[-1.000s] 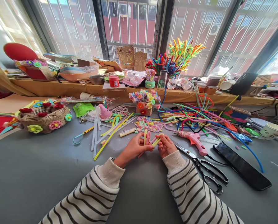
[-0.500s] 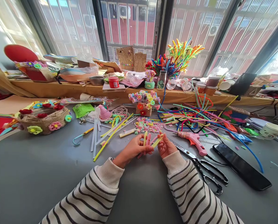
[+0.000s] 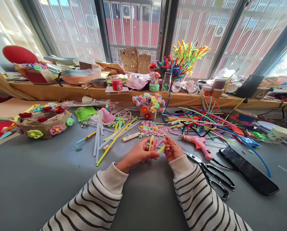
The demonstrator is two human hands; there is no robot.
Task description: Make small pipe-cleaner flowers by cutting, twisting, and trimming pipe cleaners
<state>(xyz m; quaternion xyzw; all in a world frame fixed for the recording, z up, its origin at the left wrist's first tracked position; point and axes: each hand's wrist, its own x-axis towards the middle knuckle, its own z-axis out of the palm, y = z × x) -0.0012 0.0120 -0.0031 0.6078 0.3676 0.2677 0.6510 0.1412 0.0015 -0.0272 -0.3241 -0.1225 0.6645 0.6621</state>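
Note:
Pink and yellow pipe cleaners (image 3: 154,145), bent into loops, are held between my two hands just above the grey table. My left hand (image 3: 141,150) grips the bundle with thumb and fingers closed around it. My right hand (image 3: 173,149) pinches the yellow and pink ends on the right side. Beyond my hands lies a heap of short pastel pipe cleaner pieces (image 3: 153,129). Right beside my right hand are large black-handled scissors (image 3: 213,173) and a pink glue gun (image 3: 199,144).
Clear glue sticks (image 3: 97,141) and a yellow pipe cleaner (image 3: 116,141) lie at left, near a crochet hook (image 3: 85,140) and a flowered basket (image 3: 46,123). Long coloured pipe cleaners (image 3: 198,120) pile up at right. A black phone (image 3: 249,170) lies at far right; a flower pot (image 3: 148,110) stands behind.
My right hand has shifted slightly to the right, and the yellow piece between my hands now slants lower. My left hand stays in place on the bundle.

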